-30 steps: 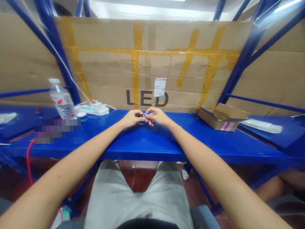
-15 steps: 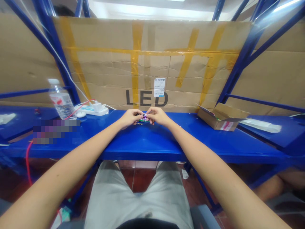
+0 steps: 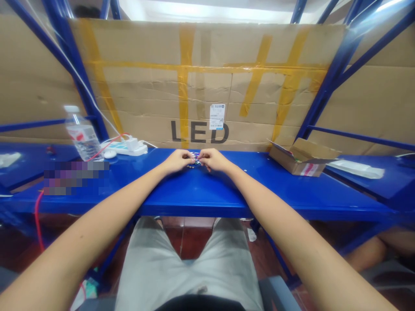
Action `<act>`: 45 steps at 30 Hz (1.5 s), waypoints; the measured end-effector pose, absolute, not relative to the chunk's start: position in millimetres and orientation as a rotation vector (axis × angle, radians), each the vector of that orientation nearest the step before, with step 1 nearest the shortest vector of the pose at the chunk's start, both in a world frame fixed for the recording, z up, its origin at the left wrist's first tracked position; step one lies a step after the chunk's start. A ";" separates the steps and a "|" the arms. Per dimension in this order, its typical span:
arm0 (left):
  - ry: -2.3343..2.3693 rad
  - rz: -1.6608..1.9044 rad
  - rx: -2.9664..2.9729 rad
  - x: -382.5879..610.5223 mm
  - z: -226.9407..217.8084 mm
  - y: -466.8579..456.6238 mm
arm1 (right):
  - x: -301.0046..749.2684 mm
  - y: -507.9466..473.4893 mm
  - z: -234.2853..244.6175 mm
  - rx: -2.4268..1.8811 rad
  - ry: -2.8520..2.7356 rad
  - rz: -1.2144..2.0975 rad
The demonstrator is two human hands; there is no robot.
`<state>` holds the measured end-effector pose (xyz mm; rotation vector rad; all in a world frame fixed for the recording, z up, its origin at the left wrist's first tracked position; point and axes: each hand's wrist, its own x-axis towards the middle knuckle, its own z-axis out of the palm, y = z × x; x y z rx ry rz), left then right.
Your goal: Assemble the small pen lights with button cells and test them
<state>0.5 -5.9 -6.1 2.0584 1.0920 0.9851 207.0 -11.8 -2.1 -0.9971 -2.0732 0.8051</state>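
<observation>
My left hand and my right hand meet above the far middle of the blue table. Between them is a small shiny piece with silver, purple and dark parts; its kind is too small and blurred to tell. Fingers of both hands are closed on its two sides and cover much of it. Just below the left fingertips, a few tiny light bits lie on the tabletop.
At the left stand a water bottle and a white power strip with cables. An open cardboard box sits at the right, beside a white flat packet. A large cardboard panel closes off the back between blue posts.
Both hands have shifted slightly on the small piece, which now looks turned: its green lower edge no longer shows. The fingertips are a little farther apart. Other things stay put.
</observation>
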 end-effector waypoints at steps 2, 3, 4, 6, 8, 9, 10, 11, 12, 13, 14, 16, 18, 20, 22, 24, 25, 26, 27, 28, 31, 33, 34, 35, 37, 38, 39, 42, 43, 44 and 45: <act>1.088 0.966 2.140 0.0 -8.9 -2.8 | 207.2 -12.2 -2.8 -1.019 -2.124 0.763; 1.090 0.954 2.180 -0.2 -10.3 -1.5 | 207.1 -12.4 -3.1 -1.028 -2.145 0.744; 1.097 0.942 2.219 -0.2 -11.5 -0.5 | 206.9 -12.6 -3.4 -1.038 -2.162 0.726; 1.120 0.921 2.286 0.5 -13.4 0.8 | 206.0 -12.8 -3.8 -1.066 -2.193 0.680; 1.149 0.908 2.333 1.8 -14.4 1.2 | 204.5 -13.0 -4.0 -1.091 -2.225 0.613; 1.160 0.904 2.348 2.5 -14.6 1.0 | 203.6 -13.0 -4.0 -1.096 -2.243 0.571; 1.169 0.902 2.358 3.2 -14.6 0.7 | 202.7 -13.1 -3.8 -1.097 -2.261 0.528; 1.175 0.898 2.366 3.9 -14.5 0.2 | 201.7 -13.2 -3.6 -1.092 -2.282 0.485; 1.178 0.893 2.371 4.4 -14.3 -0.5 | 200.8 -13.3 -3.4 -1.085 -2.305 0.441; 1.176 0.887 2.378 4.9 -14.2 -1.3 | 200.0 -13.4 -3.2 -1.074 -2.329 0.399; 1.171 0.883 2.387 5.1 -14.2 -2.1 | 199.2 -13.6 -3.0 -1.059 -2.354 0.361; 1.148 0.885 2.410 5.3 -14.8 -3.5 | 197.9 -14.5 -2.8 -1.024 -2.394 0.304; 1.124 0.907 2.418 5.1 -16.2 -3.6 | 196.9 -16.5 -2.8 -1.029 -2.393 0.303; 1.117 0.956 2.394 4.6 -17.9 -1.7 | 195.9 -19.0 -3.0 -1.116 -2.351 0.369; 1.119 1.040 2.340 3.9 -19.2 1.7 | 195.3 -21.3 -3.0 -1.223 -2.288 0.465; 1.103 1.144 2.272 2.6 -19.1 5.5 | 195.5 -22.3 -2.3 -1.257 -2.239 0.528; 1.093 1.194 2.246 1.4 -18.4 7.1 | 196.2 -22.2 -1.7 -1.245 -2.223 0.540; 1.089 1.235 2.232 -0.3 -17.3 8.3 | 197.4 -21.6 -1.0 -1.226 -2.213 0.542; 1.098 1.266 2.232 -2.7 -15.9 9.1 | 199.0 -20.6 -0.1 -1.215 -2.207 0.541; 1.124 1.283 2.251 -5.6 -14.1 9.5 | 201.2 -19.3 0.8 -1.216 -2.202 0.542; 1.269 1.263 2.354 -16.9 -8.2 8.8 | 209.3 -14.5 2.8 -1.286 -2.177 0.572; 1.363 1.197 2.430 -24.5 -4.7 7.8 | 214.3 -11.6 3.5 -1.322 -2.162 0.540; 1.396 1.158 2.462 -27.5 -3.3 7.4 | 216.2 -10.5 3.8 -1.336 -2.163 0.497; 1.417 1.121 2.490 -29.6 -2.3 6.9 | 217.8 -9.9 4.3 -1.348 -2.172 0.440; 1.426 1.067 2.531 -30.9 -1.4 5.7 | 220.1 -9.9 5.9 -1.371 -2.206 0.329; 1.411 1.053 2.546 -30.0 -1.6 4.8 | 220.9 -10.4 7.0 -1.382 -2.229 0.298; 1.384 1.045 2.559 -28.1 -2.2 3.6 | 221.6 -11.2 8.2 -1.395 -2.256 0.296; 1.263 1.018 2.584 -18.8 -5.4 -1.7 | 224.2 -14.3 12.4 -1.439 -2.359 0.394; 1.230 1.004 2.587 -15.2 -6.8 -3.9 | 225.2 -15.5 13.9 -1.450 -2.391 0.420; 1.207 0.990 2.587 -11.8 -8.0 -6.0 | 226.2 -16.7 15.3 -1.460 -2.418 0.435; 1.186 0.978 2.589 -8.8 -9.2 -8.0 | 227.1 -17.9 16.7 -1.469 -2.440 0.445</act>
